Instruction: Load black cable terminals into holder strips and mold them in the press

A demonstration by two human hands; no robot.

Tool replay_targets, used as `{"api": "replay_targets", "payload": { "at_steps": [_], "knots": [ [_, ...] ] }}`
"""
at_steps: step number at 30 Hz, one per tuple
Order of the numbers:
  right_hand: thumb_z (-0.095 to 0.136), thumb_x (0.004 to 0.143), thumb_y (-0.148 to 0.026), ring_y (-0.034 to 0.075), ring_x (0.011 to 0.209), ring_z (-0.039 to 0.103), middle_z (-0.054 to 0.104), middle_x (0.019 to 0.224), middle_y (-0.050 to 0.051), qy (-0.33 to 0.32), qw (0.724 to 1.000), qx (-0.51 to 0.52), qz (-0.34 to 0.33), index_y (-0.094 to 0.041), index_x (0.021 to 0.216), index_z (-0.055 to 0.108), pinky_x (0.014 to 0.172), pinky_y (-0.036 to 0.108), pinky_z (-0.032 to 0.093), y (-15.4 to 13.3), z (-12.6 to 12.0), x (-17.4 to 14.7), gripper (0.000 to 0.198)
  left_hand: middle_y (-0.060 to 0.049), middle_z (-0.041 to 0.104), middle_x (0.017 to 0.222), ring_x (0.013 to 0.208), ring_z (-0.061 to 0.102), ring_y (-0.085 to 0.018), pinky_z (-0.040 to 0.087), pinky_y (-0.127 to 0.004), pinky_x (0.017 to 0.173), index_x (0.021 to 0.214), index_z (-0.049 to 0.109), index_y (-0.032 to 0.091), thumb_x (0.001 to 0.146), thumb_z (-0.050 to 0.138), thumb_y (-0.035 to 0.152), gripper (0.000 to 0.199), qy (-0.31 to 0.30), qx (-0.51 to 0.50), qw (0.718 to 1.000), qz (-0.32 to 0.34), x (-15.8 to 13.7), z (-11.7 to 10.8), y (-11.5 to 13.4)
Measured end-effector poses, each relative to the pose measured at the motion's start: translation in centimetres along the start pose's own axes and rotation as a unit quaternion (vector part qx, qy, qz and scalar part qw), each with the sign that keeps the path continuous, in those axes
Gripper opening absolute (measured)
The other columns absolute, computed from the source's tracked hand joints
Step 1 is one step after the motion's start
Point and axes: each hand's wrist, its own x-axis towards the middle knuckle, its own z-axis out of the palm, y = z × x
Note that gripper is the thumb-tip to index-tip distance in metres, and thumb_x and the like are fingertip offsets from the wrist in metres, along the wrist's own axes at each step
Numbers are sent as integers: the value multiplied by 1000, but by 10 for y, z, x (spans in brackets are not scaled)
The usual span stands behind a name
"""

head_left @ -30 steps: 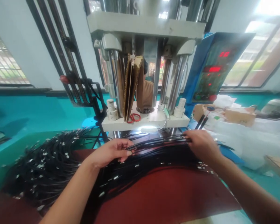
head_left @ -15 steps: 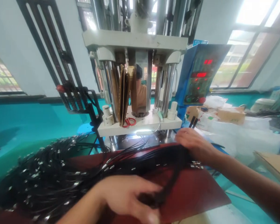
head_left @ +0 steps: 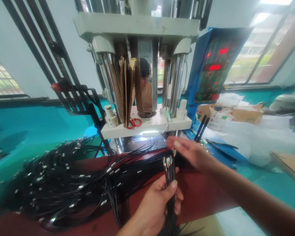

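Raised since the earlier frame, the left hand [head_left: 159, 193] clasps black cables [head_left: 170, 175] upright over the red tabletop [head_left: 204, 190]; whether the right hand [head_left: 193, 154] pinches a connector [head_left: 174, 152], I cannot tell. Slackened clasping could let cables slip unevenly.

Red scissors [head_left: 134, 123] beside upright cardboard [head_left: 124, 95]

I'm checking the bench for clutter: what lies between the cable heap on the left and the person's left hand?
In the head view, more black cables and a strip of red tabletop lie between the cable heap and the left hand.
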Motion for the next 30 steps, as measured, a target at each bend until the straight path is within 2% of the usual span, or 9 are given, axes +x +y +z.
{"api": "replay_targets", "payload": {
  "at_steps": [2, 7, 11, 13, 17, 19, 21, 26, 30],
  "knots": [
    [45, 95, -41, 23, 106, 62, 62, 124, 10, -91, 995, 44, -5, -23, 126, 58, 90, 42, 52, -1, 12, -2, 38, 0, 57, 73, 47, 49, -8, 34, -24, 48, 123, 51, 17, 85, 59, 30, 40, 14, 0, 1000, 3, 1, 3, 1],
    [44, 96, -37, 20, 106, 61, 66, 117, 7, -49, 995, 88, -8, -23, 123, 59, 95, 39, 48, 4, 24, -7, 34, -4, 60, 77, 59, 59, -14, 42, -27, 57, 122, 51, 15, 87, 56, 28, 37, 64, -15, 998, -9, 2, 6, 2],
    [44, 95, -35, 13, 66, 64, 67, 112, 5, -103, 993, 49, 38, -26, 123, 58, 60, 28, 54, 7, 31, -12, 32, -7, 62, 85, 63, 59, -14, 44, -28, 60, 101, 58, 12, 86, 57, 24, 20, 73, -21, 996, 40, 6, 7, 5],
    [44, 95, -36, 11, 60, 63, 67, 109, 4, -93, 992, 64, 52, -27, 126, 55, 53, 25, 52, 5, 35, -13, 34, -6, 62, 84, 64, 58, -13, 43, -27, 59, 99, 59, 12, 86, 58, 23, 18, 76, -21, 995, 59, 7, 7, 5],
    [45, 95, -33, 18, 104, 61, 64, 118, 5, -60, 998, 27, -18, -27, 125, 57, 85, 32, 52, -5, 44, -19, 33, -4, 61, 77, 57, 55, -11, 40, -24, 53, 102, 58, 14, 85, 59, 26, 21, 73, -15, 997, 26, 5, 7, -2],
    [45, 96, -28, 17, 108, 58, 63, 119, 5, -116, 989, -32, -85, -23, 117, 63, 94, 33, 47, -11, 49, -24, 28, -2, 58, 66, 51, 52, -10, 38, -23, 49, 88, 57, 13, 84, 61, 29, 17, 84, -7, 996, 16, 3, 4, -8],
    [44, 96, -25, 15, 102, 60, 66, 112, 5, -162, 976, -78, -124, -20, 107, 67, 92, 30, 47, -11, 51, -23, 26, 0, 55, 62, 47, 48, -9, 36, -22, 46, 83, 56, 14, 83, 61, 33, 20, 108, -5, 994, 19, 2, 1, -13],
    [41, 97, -23, 18, 96, 61, 69, 101, 8, -94, 946, -302, -67, -15, 103, 68, 87, 30, 45, 23, 39, 37, 28, 0, 54, 77, 54, 54, -11, 43, -24, 45, 110, 55, 15, 79, 67, 27, 35, 140, -27, 990, 11, -4, -6, -9],
    [67, 80, -25, 22, 90, 64, 70, 99, 10, -161, 917, -361, -47, -13, 98, 71, 79, 31, 47, 55, 44, 91, 22, -1, 54, 78, 62, 58, -13, 49, -27, 54, 111, 56, 14, 79, 68, 25, 37, 148, -40, 987, 44, -13, -6, 0]
  ]
}}
